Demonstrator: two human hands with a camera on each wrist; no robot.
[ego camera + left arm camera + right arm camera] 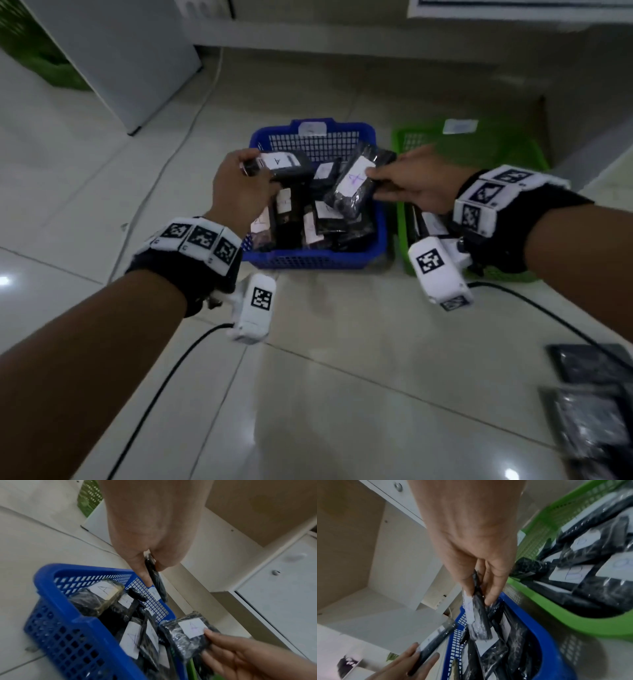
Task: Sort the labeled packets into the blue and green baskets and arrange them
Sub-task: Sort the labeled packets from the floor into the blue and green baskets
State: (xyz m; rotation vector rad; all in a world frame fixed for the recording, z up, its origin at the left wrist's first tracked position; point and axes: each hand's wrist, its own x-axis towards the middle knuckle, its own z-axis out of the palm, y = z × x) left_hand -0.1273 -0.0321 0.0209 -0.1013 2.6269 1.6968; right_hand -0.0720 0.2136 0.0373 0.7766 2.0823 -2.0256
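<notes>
Holding two A-labelled packets over the blue basket (317,262).
Left hand (239,192) pinches one packet (286,164) above the basket's far-left corner; right hand (416,185) grips another packet (356,181), long axis slanting down toward the basket's middle, nearer the pile.

Person is wearing black wrist wraps w/ white blocks carrying b/w square marker codes on both wrists. White cam unit w/ one marker is hanging under each wrist, black cable trailing off each. Forearms bare, no sleeves.
</notes>
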